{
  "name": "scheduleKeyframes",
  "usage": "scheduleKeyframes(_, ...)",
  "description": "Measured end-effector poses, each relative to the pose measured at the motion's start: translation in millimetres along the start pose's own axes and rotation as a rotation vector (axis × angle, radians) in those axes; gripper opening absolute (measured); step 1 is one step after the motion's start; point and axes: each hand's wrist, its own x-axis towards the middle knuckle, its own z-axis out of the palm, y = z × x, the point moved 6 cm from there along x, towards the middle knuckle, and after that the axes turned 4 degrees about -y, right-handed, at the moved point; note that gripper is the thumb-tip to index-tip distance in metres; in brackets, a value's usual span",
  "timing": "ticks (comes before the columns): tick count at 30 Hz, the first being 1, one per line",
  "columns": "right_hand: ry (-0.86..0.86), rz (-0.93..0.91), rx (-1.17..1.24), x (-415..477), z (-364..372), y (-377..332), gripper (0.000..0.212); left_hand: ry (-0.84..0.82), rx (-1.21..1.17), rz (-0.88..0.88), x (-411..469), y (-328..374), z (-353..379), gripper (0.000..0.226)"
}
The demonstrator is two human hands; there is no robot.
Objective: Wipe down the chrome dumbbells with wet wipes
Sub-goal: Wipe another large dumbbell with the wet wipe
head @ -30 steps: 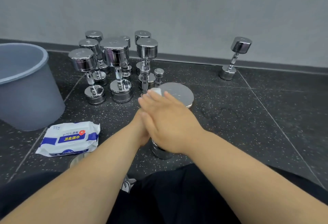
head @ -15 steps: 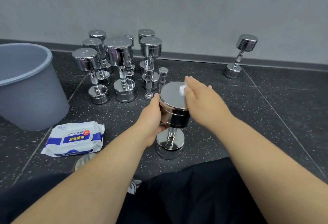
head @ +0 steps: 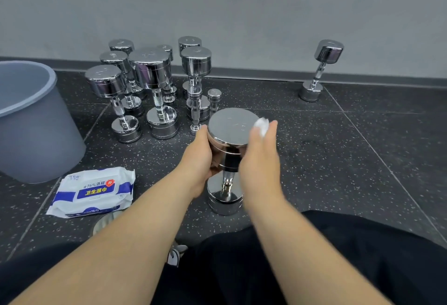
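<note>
— While the dumbbell [head: 229, 133] stands on end on the floor [head: 338, 159], close in front of the person's lap, what makes this wipe go well?

— Steadiness first. The left hand [head: 198, 159] curls its fingers round the left side of the upper head. I judge that grip should be firm, so the weight cannot tip.

— And the right hand [head: 261, 159]?

— Its fingers grasp a bunched wet wipe [head: 262, 127] at their tips, against the right edge of that same head. The thumb is hidden, so I cannot tell just how it pinches. I would spread the wipe flatter, since a wad touches little chrome.

— Then?

— Sweep round the curved side, then go down the handle to the lower head. Turn the dumbbell with the left hand rather than reaching behind it.

— Anything to watch?

— Wet chrome is probably slippery, and the cluster of dumbbells [head: 150, 75] stands just beyond on the far left, so a toppled one could knock them. The pack of wipes [head: 93, 192] lies near left beside the grey bin [head: 36, 123], handy for a fresh sheet
</note>
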Motion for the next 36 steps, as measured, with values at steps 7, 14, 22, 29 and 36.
scheduleKeyframes(7,0.116,0.035,-0.041,-11,10,5,0.077,0.008,-0.017,-0.002,1,1,2,0.043)
scheduleKeyframes(14,-0.317,0.253,-0.404,70,-8,-37,0.084,0.055,0.021,0.003,-1,5,1,0.035)
scheduleKeyframes(22,-0.275,0.189,-0.097,62,-18,-29,0.072,0.059,0.024,-0.014,0,5,1,0.036)
scheduleKeyframes(29,0.023,0.018,0.106,-6,-5,4,0.058,0.07,-0.032,-0.001,-3,6,3,0.032)
scheduleKeyframes(36,0.016,0.165,0.127,-7,2,11,0.057,0.089,-0.047,-0.002,-11,5,4,0.031)
